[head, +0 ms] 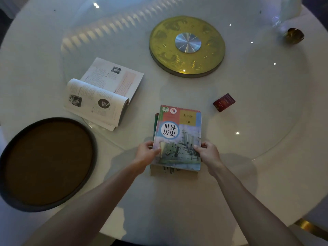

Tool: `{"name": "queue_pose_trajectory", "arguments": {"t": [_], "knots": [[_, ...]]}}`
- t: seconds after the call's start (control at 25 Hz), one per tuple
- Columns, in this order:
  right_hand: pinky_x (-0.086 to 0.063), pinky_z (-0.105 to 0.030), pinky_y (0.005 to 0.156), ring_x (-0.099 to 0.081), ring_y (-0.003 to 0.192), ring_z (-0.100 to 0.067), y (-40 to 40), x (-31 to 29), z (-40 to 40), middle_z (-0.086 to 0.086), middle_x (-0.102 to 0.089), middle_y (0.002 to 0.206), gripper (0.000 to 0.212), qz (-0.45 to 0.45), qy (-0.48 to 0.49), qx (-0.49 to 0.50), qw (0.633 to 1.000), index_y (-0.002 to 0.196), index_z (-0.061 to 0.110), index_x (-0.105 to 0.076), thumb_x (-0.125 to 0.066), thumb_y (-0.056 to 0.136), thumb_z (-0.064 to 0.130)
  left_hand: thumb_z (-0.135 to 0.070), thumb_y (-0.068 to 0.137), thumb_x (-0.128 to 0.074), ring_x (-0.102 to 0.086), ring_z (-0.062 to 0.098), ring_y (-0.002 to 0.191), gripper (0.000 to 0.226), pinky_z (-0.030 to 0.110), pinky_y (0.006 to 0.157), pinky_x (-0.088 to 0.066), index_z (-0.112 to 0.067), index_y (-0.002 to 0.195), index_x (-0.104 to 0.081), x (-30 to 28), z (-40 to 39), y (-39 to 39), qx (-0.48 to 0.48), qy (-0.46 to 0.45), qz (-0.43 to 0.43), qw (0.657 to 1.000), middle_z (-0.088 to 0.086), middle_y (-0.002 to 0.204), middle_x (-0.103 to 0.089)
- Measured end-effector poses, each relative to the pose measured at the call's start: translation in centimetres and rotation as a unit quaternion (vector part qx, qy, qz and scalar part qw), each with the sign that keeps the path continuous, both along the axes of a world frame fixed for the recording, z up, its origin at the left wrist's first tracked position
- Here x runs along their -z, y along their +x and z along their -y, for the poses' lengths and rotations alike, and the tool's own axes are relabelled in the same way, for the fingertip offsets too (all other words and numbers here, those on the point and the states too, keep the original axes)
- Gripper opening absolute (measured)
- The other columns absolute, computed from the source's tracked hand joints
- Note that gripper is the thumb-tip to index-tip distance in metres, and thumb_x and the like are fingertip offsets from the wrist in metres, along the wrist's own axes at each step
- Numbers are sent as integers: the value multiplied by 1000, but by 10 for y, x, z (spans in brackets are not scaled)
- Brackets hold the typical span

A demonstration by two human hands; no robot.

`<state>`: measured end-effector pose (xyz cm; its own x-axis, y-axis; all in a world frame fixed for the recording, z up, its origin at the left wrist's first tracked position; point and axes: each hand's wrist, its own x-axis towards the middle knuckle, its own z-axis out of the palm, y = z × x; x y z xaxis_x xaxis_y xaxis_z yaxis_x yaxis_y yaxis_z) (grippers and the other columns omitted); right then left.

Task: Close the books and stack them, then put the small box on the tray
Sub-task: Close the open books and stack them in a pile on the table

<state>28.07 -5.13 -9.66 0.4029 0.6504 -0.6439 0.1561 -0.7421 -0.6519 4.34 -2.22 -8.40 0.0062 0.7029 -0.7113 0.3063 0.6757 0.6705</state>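
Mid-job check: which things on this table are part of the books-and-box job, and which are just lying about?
Job: closed books, stacked, held at the sides by left hand and right hand; open book, not yet closed; small box, off the tray; tray.

Lying about: gold disc; small gold object at the far right edge.

Between the left hand (pixel 147 153) and right hand (pixel 209 153), the closed history textbook (pixel 179 135) shows a pale blue, green and orange cover with a grey warship and a white circle of black characters. Beyond the right hand lies a dark red small box (pixel 224 102). Left of the left hand sits a brown tray (pixel 92 139) with a black rim.
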Motion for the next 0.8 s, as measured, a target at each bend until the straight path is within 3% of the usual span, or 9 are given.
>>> {"name": "queue_pose_trajectory", "arguments": {"t": [0.12, 0.24, 0.44, 0.6, 0.72, 0.8], "knots": [[-53, -36, 65, -67, 78, -21, -6, 2, 12, -10, -73, 97, 17, 74, 1, -47, 996, 98, 6, -66, -68, 91, 21, -9, 85, -74, -60, 9, 63, 20, 16, 45, -43, -11, 103, -67, 2, 12, 0, -5, 28, -65, 997, 5, 82, -66], [-54, -41, 71, -68, 83, -29, -9, 2, 16, -8, -72, 92, 14, 145, -6, -109, 983, 95, 11, -62, -66, 89, 24, -12, 83, -75, -62, 7, 61, 27, 14, 41, -40, -15, 106, -62, 0, 22, -1, 33, 53, -123, 990, 0, 77, -66], [-53, -39, 71, -68, 88, -33, -8, 3, 23, -9, -72, 95, 19, 199, -14, -188, 962, 98, 11, -63, -64, 92, 29, -32, 85, -67, -72, 21, 80, 29, 29, 60, -52, -22, 111, -59, 4, 33, -4, 152, 82, -231, 958, 1, 91, -75], [-52, -37, 70, -68, 90, -34, -6, 7, 26, -12, -70, 95, 30, 243, -30, -252, 936, 96, 8, -69, -61, 95, 38, -37, 88, -60, -66, 26, 91, 32, 34, 71, -51, -17, 113, -57, 2, 31, 7, 179, 103, -310, 928, 8, 104, -64], [-53, -39, 66, -69, 79, -35, -1, 9, 22, -13, -72, 81, 30, 201, -27, -236, 950, 81, 7, -69, -59, 93, 33, -29, 78, -70, -72, 19, 81, 27, 34, 65, -60, -14, 100, -74, 8, 28, 12, 94, 56, -207, 972, 4, 93, -75], [-49, -37, 62, -65, 71, -32, 2, 9, 18, -11, -69, 72, 29, 174, -29, -212, 961, 71, 7, -66, -59, 92, 26, -21, 80, -71, -72, 14, 74, 22, 27, 55, -54, -14, 99, -79, 8, 26, 15, 29, 37, -171, 984, 0, 85, -78]]}}
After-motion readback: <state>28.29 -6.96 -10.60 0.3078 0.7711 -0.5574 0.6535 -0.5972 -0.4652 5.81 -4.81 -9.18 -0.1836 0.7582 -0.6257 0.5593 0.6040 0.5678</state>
